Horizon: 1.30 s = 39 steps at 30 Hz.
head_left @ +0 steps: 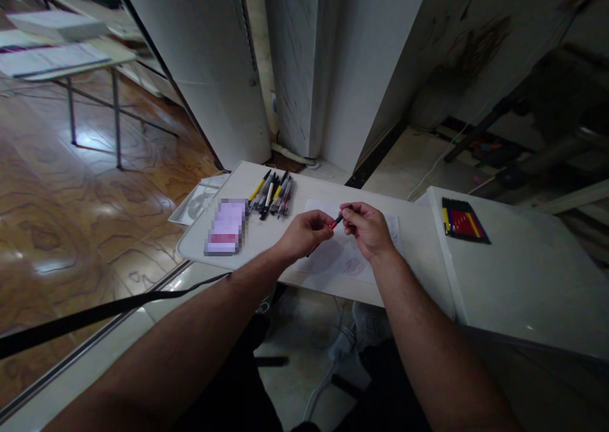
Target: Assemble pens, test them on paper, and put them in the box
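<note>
A red pen with a black end is held between my two hands over the small white table. The fingers of my left hand are closed around its red body, and a dark tip pokes out below them. My right hand pinches the black upper end; whether that end is a separate cap, I cannot tell. Under the hands lies a printed white sheet of paper. To the left of my hands, several pens with yellow, white, black and clear barrels lie side by side in a loose bunch.
A phone-like device with a blurred screen lies at the table's left end. On the adjoining white surface to the right rests a flat pack of coloured pens. A black strap crosses at lower left. Cables run along the floor below.
</note>
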Each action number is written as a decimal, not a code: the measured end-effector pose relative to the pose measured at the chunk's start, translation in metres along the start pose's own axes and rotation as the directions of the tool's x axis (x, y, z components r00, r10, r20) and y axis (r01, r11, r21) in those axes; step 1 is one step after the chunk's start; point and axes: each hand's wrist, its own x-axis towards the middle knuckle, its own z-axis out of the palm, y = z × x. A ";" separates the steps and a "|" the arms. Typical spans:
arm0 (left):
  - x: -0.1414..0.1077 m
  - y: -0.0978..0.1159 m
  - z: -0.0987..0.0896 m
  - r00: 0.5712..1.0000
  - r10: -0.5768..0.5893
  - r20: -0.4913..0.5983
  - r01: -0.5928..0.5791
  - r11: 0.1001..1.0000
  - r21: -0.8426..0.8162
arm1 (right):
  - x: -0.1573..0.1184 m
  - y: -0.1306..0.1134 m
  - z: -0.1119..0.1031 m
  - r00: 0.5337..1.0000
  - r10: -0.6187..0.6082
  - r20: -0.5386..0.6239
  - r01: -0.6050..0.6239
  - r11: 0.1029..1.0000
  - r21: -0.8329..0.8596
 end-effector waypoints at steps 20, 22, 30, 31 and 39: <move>0.003 -0.004 -0.002 0.995 -0.011 0.098 0.018 0.998 -0.062 | 0.001 0.000 0.000 1.000 -0.001 -0.028 0.000 1.000 -0.007; 0.003 -0.004 -0.001 0.995 -0.008 0.102 0.015 0.998 -0.063 | 0.001 0.001 0.000 0.999 0.001 -0.035 -0.001 1.000 -0.011; 0.002 -0.004 0.000 0.989 -0.042 0.141 0.055 0.994 -0.094 | 0.001 0.001 0.000 0.999 0.004 -0.033 -0.004 1.000 0.006; 0.002 -0.004 0.000 0.989 -0.041 0.142 0.055 0.994 -0.098 | 0.001 0.000 0.000 0.999 0.006 -0.033 -0.006 1.000 0.009; 0.003 -0.008 -0.002 0.980 -0.020 0.197 0.053 0.984 -0.168 | 0.000 -0.001 0.000 1.000 0.005 -0.001 -0.005 0.999 0.032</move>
